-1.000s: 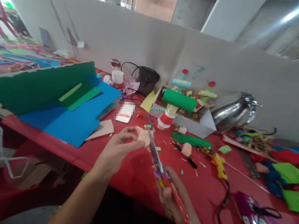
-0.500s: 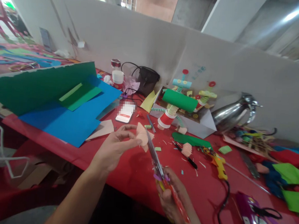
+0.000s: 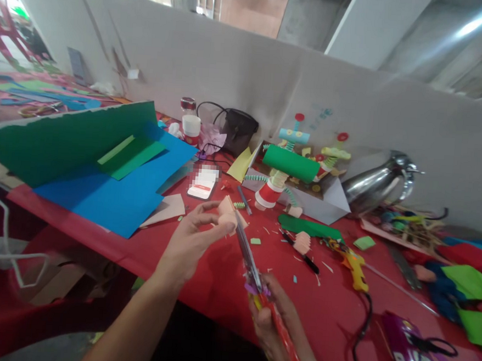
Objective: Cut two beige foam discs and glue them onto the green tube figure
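My left hand (image 3: 191,237) pinches a small peach paper piece (image 3: 227,215) above the red table (image 3: 217,278). My right hand (image 3: 270,314) grips a pair of scissors (image 3: 247,258) by handles wrapped in red and yellow. The blades point up and away, and their tips meet the lower edge of the paper piece. Both hands hover over the near middle of the table.
Blue (image 3: 112,193) and green (image 3: 54,140) paper sheets lie at left. A phone (image 3: 203,184), a paper robot on a box (image 3: 291,167), a metal kettle (image 3: 375,181), a black bag (image 3: 238,130), a yellow glue gun (image 3: 353,265) and a purple device (image 3: 408,351) lie around.
The peach paper has turned slightly in my left fingers against the scissor blades. Both hands stay in nearly the same place.
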Motion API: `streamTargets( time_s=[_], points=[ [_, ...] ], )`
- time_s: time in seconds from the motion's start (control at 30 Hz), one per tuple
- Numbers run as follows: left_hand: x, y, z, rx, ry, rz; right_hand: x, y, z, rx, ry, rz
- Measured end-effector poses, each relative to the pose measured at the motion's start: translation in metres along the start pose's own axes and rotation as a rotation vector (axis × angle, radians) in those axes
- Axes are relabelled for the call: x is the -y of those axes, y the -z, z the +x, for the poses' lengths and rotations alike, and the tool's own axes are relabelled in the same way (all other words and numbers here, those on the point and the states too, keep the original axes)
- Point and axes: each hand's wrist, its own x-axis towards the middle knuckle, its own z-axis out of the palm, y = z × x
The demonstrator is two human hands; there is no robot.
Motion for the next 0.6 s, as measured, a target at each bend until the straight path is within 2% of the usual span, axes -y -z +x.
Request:
streamTargets(
  time_s=[0.13,0.27,0.5,0.6],
  points=[
    [-0.005,-0.005,-0.001,-0.011,0.015,0.007,0.007,-0.002,-0.002,-0.036,-0.062,0.035],
    [-0.004,-0.005,-0.001,0.049,0.053,-0.046,0.011,0.0,0.002,-0.003,-0.128,0.078],
    [-0.003,-0.002,0.002,0.133,0.105,-0.123,-0.01,0.009,0.011,0.116,-0.096,0.152],
    [-0.004,-0.001,0.002,0.144,0.1,-0.13,-0.011,0.011,0.011,0.109,-0.09,0.125]
  ],
)
